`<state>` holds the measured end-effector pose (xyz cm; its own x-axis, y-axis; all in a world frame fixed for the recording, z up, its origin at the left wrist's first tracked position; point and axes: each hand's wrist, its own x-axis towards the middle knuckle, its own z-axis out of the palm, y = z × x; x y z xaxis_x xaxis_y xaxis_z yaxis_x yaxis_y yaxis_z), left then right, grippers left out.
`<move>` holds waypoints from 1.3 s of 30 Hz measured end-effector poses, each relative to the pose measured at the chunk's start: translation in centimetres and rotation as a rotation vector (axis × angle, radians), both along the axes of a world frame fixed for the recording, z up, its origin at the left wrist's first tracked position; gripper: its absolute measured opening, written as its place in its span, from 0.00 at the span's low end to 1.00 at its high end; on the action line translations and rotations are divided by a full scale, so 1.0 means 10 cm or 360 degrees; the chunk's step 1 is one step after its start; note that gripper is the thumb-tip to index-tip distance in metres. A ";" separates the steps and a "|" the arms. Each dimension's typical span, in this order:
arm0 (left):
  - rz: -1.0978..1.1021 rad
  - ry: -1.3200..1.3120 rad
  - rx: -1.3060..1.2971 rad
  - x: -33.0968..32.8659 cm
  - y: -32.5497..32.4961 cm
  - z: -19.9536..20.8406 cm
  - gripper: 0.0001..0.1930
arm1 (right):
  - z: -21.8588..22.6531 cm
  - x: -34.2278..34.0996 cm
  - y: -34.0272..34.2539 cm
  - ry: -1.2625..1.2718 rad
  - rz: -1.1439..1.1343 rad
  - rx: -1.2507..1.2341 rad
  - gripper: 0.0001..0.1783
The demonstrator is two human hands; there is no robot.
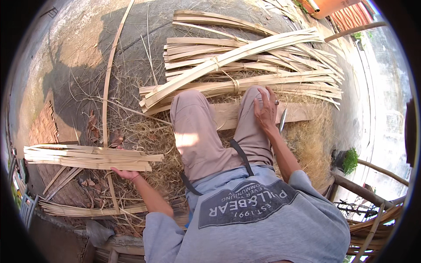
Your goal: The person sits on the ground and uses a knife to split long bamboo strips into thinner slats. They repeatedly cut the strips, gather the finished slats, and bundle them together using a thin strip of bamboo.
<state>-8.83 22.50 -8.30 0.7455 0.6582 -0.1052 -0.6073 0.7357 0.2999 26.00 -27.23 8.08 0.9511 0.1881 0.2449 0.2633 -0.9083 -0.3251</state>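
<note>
Your left hand [126,174] grips a loose stack of pale split bamboo strips [90,157], fingers curled under; your right hand [266,109] rests spread on your knee. Tied bamboo bundles [245,70] lie finished ahead; this stack remains untied.

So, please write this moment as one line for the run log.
left hand: under bamboo strip bundle | right hand: flat on right knee, beside knife | ahead: tied strip bundles | ground: dry shavings

I note bare concrete ground [79,52] carrying everything. A bundle of split bamboo strips [87,157] lies at its left side; a larger tied stack of strips [245,65] lies at the far side. Dry straw-like shavings [149,136] and one long thin slat [109,74] lie between them.
</note>
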 end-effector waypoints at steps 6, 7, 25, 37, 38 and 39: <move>0.0248 0.0146 0.0249 0.17 -0.18 0.79 0.38 | -0.38 0.24 0.15 -0.0055 0.0160 -0.0602 0.32; 0.0145 -0.0001 0.0096 0.20 -0.14 0.86 0.35 | -0.48 0.25 0.07 -0.0042 0.0166 -0.0734 0.34; -0.0168 0.0578 -0.0005 1.21 -1.40 1.82 0.19 | -0.08 0.65 0.24 0.0381 -0.0325 0.0597 0.39; -0.0911 0.0272 -0.0644 2.07 -2.78 1.95 0.27 | 1.05 -0.38 1.26 0.0754 0.1562 -0.0317 0.53; -0.0916 0.0492 -0.0653 2.05 -2.87 2.05 0.31 | 0.99 -0.31 1.22 0.0818 0.1584 -0.0378 0.60; -0.0980 0.0549 -0.0621 2.05 -2.90 2.02 0.32 | 0.94 -0.27 1.17 0.0815 0.1558 -0.0367 0.60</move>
